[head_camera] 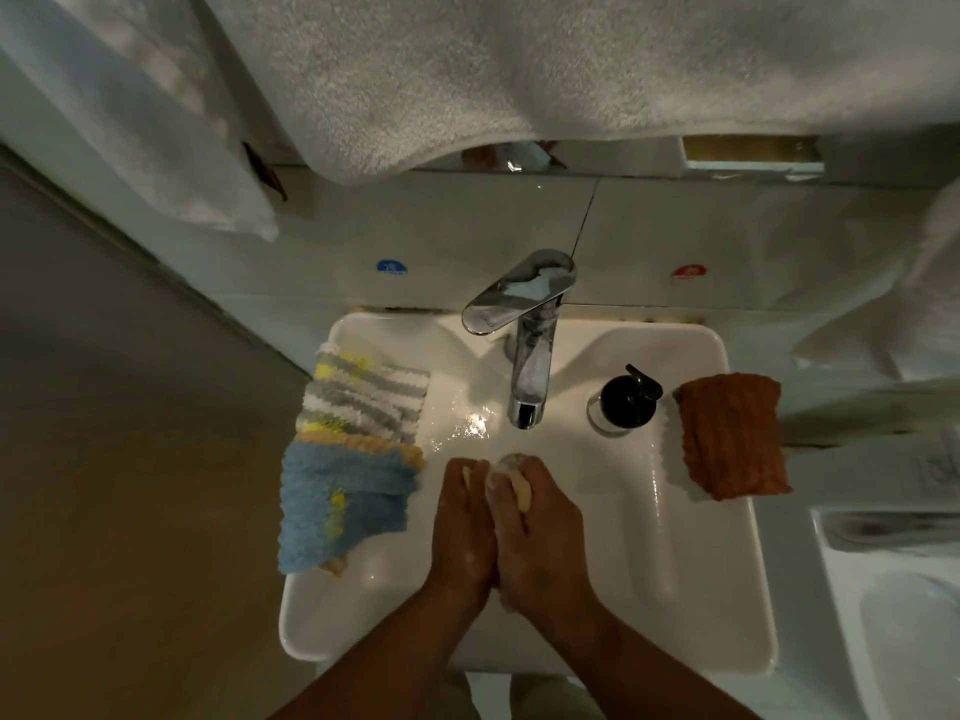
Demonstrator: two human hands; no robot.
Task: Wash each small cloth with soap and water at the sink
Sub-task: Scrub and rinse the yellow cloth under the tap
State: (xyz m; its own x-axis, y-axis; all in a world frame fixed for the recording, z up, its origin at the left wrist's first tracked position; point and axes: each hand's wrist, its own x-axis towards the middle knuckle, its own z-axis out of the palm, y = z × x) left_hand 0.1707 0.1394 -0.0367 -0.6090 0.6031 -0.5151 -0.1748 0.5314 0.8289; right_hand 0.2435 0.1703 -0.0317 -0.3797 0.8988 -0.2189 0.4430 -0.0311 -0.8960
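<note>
Both hands, left hand [462,517] and right hand [543,517], clasp one soapy yellow cloth [514,483] over the sink [701,563], apparently mid-scrub; next it likely needs rinsing under the tap [524,387].

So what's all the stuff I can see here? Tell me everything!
Sink: one, white, middle.
Tap: one, shiny silver, back of sink.
Soap bottle: one, black top, right of tap.
Orange cloth: one, orange, right rim.
Striped cloth: one, grey, white and yellow, left rim.
Blue cloth: one, blue with yellow, left rim, in front of the striped one.
Yellow cloth: one, pale yellow, between the hands.
Towel: one, white, hanging above.
Blue sticker: one, wall left of tap.
Red sticker: one, wall right of tap.
Left hand: one, holds yellow cloth over sink.
Right hand: one, grips yellow cloth too.
</note>
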